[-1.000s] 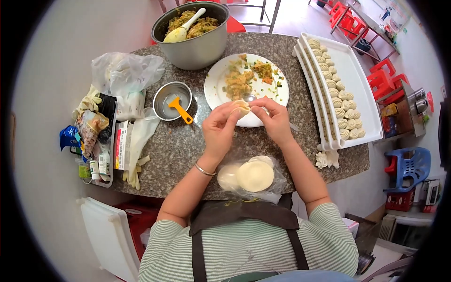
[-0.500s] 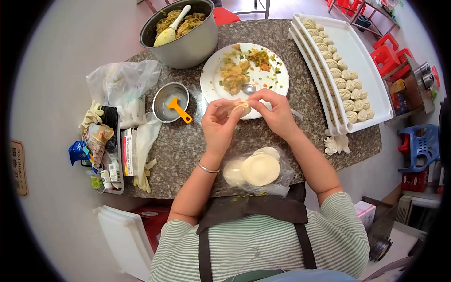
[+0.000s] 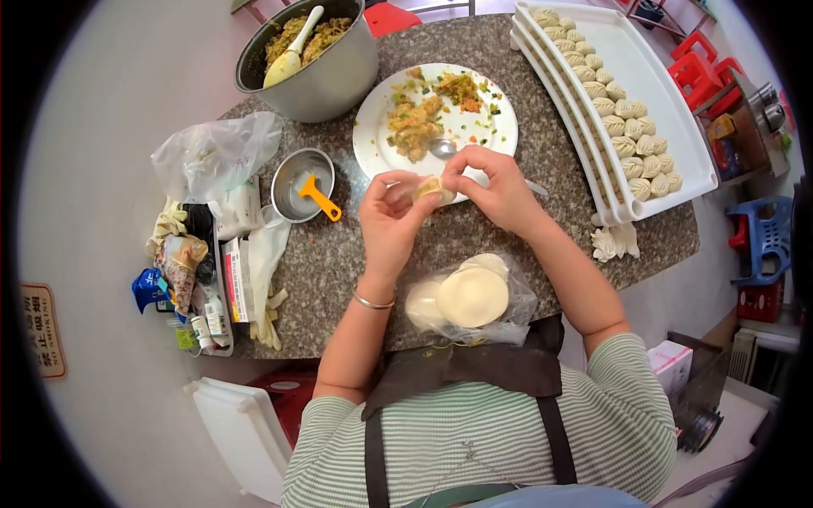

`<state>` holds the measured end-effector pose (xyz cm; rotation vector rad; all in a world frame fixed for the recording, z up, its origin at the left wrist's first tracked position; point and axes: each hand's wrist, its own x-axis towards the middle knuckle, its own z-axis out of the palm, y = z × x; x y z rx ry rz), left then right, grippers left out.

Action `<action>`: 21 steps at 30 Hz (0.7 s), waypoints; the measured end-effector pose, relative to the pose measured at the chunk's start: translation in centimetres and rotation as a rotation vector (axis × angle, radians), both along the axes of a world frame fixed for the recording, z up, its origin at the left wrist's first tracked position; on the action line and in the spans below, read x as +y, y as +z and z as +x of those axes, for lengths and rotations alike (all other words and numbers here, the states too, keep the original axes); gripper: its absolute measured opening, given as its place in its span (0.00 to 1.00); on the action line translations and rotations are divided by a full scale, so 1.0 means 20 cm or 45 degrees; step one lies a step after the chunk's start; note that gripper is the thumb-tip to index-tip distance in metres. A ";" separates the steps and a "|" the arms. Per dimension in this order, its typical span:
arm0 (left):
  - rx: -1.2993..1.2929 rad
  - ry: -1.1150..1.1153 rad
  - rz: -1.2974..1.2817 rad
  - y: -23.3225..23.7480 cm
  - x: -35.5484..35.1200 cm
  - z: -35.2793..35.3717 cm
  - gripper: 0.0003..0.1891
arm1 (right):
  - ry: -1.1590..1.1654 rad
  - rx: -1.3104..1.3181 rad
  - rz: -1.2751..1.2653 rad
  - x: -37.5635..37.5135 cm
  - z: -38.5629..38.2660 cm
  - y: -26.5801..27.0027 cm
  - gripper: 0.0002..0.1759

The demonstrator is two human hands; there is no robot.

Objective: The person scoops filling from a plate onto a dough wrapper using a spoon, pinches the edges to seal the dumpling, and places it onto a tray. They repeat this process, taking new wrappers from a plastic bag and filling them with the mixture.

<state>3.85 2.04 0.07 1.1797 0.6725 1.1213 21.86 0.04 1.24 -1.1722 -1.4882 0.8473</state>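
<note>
A partly folded dumpling (image 3: 430,188) with filling showing at its top is cupped in my left hand (image 3: 391,218), the thumb against its near side. My right hand (image 3: 495,188) pinches the dumpling's right edge between thumb and fingertips. Just beyond both hands lies a white plate (image 3: 369,127) with minced filling (image 3: 413,127) and a metal spoon (image 3: 442,148). Nearer my body, a stack of round dough wrappers (image 3: 472,296) rests on a clear plastic bag (image 3: 521,296).
Stacked white trays (image 3: 677,127) with rows of pleated dumplings (image 3: 631,127) stand at right. At left are a metal bowl (image 3: 284,190) with an orange-handled scraper (image 3: 320,199), a big pot (image 3: 339,76) of filling, plastic bags (image 3: 212,157) and a crumpled tissue (image 3: 614,243).
Both hands stay together at the dumpling, with its filling slightly more visible from above. The camera view has shifted and turned a little.
</note>
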 end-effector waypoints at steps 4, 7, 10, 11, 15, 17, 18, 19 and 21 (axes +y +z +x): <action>0.128 0.088 -0.047 0.01 0.00 0.00 0.19 | -0.012 0.010 0.046 0.00 -0.02 -0.02 0.08; 0.081 0.061 -0.057 0.04 0.00 0.00 0.19 | -0.010 -0.090 0.116 0.00 -0.01 0.00 0.08; 0.027 -0.023 -0.070 0.05 0.02 -0.01 0.18 | -0.057 -0.016 0.023 0.00 0.02 0.01 0.07; 0.020 -0.069 -0.061 0.04 0.02 -0.02 0.18 | 0.031 -0.001 -0.011 0.00 0.04 0.01 0.07; -0.005 -0.107 0.036 0.01 0.01 -0.02 0.15 | 0.076 -0.016 0.042 0.00 0.03 0.02 0.07; 0.042 -0.035 0.093 -0.01 0.01 -0.01 0.12 | 0.020 -0.025 0.046 -0.01 0.01 0.00 0.07; 0.046 -0.037 0.095 -0.02 0.00 -0.01 0.12 | -0.036 -0.035 0.050 -0.01 0.00 0.00 0.07; 0.085 0.029 0.079 -0.02 0.00 0.00 0.11 | -0.037 -0.032 0.051 -0.01 -0.01 0.00 0.07; 0.123 0.097 0.063 -0.02 0.00 0.00 0.09 | -0.001 -0.050 0.144 -0.02 -0.01 0.02 0.07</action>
